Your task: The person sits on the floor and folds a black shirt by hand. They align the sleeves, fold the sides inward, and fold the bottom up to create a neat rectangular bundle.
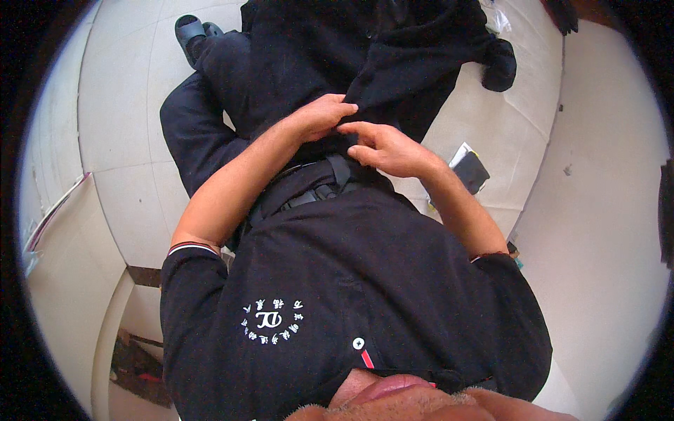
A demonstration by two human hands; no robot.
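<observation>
A black cloth garment (316, 58) with a small button lies over my lap and legs. My left hand (324, 116) rests on its lower part, fingertips against the cloth; whether they pinch it is hidden. Just to the right and a little nearer to me, my right hand (387, 147) is held with forefinger and thumb apart, the forefinger tip close to my left hand. I see nothing held in it. Below both hands are the waistband and a dark belt with a buckle (310, 197), at the hem of my black shirt (342, 252).
A grey slipper (188, 34) is on the tiled floor (121, 105) at the upper left. A dark flat object (471, 172) lies with white paper on a pale surface at my right. Farther up on that side is crumpled clear plastic (497, 18). A pale wall or panel (605, 131) stands beyond.
</observation>
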